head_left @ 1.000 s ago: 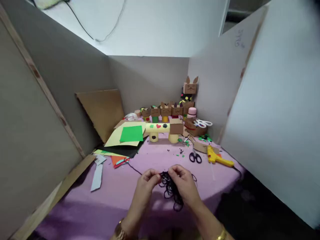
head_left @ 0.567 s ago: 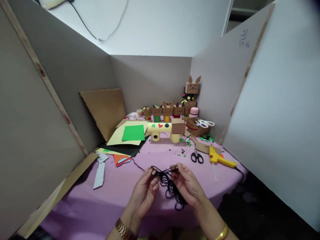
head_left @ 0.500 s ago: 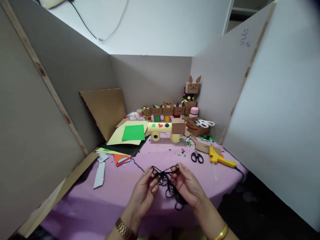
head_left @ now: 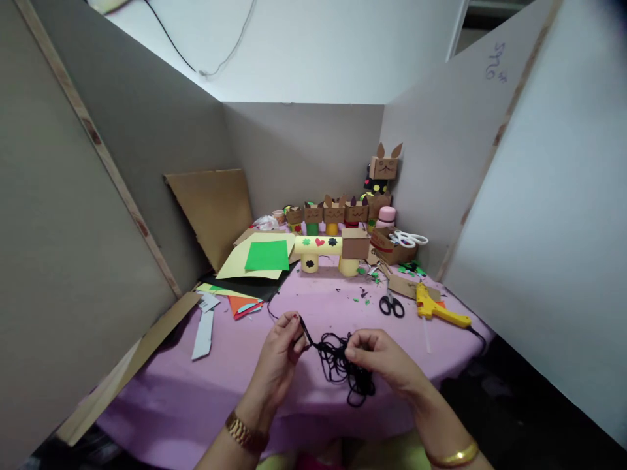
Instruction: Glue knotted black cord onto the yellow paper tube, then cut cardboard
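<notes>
**Black yarn between both hands at the near edge**

We see nothing lying between the hands and the clutter farther back. Small black-handled scissors point(head_left: 392, 305) and a yellow plastic glue gun point(head_left: 437, 310) lie to the far right. A grey paper strip point(head_left: 202, 329) lies to the left. Farther off stands a yellow paper-tube figure point(head_left: 321, 251) beside a flat green paper square point(head_left: 267, 255), with a row of small brown cardboard box figures point(head_left: 333, 213) behind them. A brown cardboard sheet point(head_left: 215, 205) leans on the left wall.

The tangle of thin black yarn point(head_left: 343, 365) is soft, loose and looped. It sits just above the purple cloth-covered bench point(head_left: 215, 385), near its front edge. Its long axis runs left to right between the hands, and one loop droops toward us.

The left hand point(head_left: 281, 349) has its grip pinched shut, thumb against forefinger, on a single strand that runs rightward into the tangle. The right hand point(head_left: 386, 362) has its fingertips closed on the tangle's right side.
</notes>
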Demonstrator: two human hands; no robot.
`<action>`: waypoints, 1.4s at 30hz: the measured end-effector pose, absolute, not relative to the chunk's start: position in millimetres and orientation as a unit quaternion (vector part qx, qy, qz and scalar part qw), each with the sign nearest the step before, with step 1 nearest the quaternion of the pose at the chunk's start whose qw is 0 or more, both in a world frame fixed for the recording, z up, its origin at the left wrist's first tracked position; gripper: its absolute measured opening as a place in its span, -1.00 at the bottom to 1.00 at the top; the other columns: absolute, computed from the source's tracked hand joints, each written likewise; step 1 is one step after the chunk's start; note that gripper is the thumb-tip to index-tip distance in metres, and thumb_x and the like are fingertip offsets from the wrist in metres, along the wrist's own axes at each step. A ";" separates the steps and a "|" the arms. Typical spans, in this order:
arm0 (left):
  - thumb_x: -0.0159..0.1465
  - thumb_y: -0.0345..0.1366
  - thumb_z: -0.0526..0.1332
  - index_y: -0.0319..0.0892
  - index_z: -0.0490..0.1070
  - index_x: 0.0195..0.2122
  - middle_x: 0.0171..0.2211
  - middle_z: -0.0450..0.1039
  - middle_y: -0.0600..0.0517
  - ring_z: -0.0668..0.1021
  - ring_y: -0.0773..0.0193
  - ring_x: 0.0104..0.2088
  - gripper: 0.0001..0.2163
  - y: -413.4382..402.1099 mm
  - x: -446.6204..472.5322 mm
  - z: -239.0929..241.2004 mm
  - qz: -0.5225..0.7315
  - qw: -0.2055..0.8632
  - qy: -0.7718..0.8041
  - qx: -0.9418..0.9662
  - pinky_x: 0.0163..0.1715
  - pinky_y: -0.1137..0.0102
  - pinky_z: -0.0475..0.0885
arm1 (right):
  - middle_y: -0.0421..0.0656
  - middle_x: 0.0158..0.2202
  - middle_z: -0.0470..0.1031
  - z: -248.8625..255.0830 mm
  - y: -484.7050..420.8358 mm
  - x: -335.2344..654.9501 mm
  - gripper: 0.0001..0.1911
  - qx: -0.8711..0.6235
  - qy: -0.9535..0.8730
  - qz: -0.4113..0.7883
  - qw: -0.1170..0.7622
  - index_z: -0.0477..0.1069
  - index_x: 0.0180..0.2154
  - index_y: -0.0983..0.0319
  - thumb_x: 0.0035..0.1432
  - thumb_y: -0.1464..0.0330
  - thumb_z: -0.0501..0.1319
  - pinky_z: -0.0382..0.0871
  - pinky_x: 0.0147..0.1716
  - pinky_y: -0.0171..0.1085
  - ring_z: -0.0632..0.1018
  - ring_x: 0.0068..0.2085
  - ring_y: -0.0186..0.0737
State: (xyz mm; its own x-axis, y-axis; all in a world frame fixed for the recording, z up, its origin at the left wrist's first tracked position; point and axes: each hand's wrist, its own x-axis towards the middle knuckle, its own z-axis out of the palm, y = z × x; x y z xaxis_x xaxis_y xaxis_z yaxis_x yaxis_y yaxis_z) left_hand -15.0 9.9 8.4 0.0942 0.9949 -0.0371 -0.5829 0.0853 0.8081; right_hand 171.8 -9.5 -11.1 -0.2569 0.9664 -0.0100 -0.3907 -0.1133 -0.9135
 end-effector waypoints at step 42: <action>-0.04 -0.23 0.35 -0.18 0.35 -0.41 -0.58 0.47 0.13 0.53 0.37 -0.55 -0.76 5.3 -22.3 17.0 0.609 0.542 0.446 0.368 -0.55 0.55 0.35 | -0.18 -0.54 0.49 -8.9 -7.8 127.9 -0.83 -0.410 -0.533 0.476 0.567 0.56 -0.46 0.21 0.03 0.26 0.27 0.25 -0.45 -0.30 0.42 -0.47 -0.26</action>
State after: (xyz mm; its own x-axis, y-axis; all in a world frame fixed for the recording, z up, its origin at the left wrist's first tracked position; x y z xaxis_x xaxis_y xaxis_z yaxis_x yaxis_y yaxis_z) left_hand -22.3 5.3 17.0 -0.1402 0.9895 -0.0354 -0.3317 -0.0132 0.9433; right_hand 127.9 -7.8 -8.9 -0.0207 0.9767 0.2134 -0.1033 0.2102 -0.9722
